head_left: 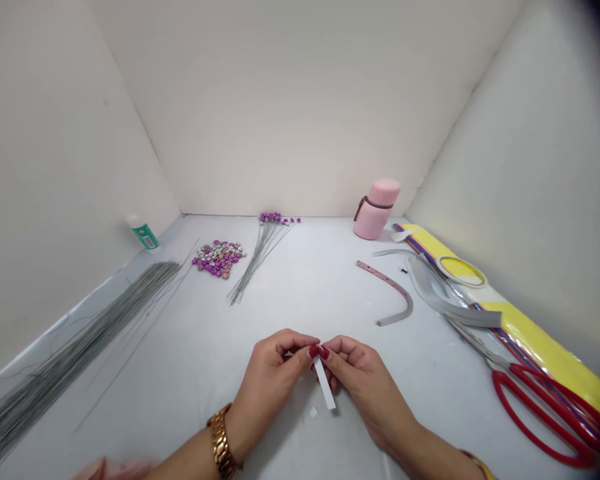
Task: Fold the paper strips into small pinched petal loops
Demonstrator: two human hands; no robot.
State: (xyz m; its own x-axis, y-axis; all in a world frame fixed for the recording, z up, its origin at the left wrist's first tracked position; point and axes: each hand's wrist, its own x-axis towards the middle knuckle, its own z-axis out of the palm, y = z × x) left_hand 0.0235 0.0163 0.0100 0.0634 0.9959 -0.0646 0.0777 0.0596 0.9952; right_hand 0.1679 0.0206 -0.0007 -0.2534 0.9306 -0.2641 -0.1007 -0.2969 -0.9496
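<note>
My left hand (267,387) and my right hand (360,390) meet near the middle of the white work surface (190,373). Between their fingertips they pinch the upper end of a narrow white paper strip (325,383), whose lower end hangs free toward me. A tiny white paper scrap (313,412) lies on the surface just below the strip. A gold link watch (221,440) circles my left wrist. Red nail polish shows on my fingertips.
A long bundle of thin grey wires (75,340) lies on the left, with pink and silver beads (219,258) and purple-tipped wires (265,250) beyond. Further back stand a green-labelled glue bottle (144,233) and a pink flask (375,209). Curved grey strips (393,290), tape (461,271) and red-handled scissors (540,413) lie right.
</note>
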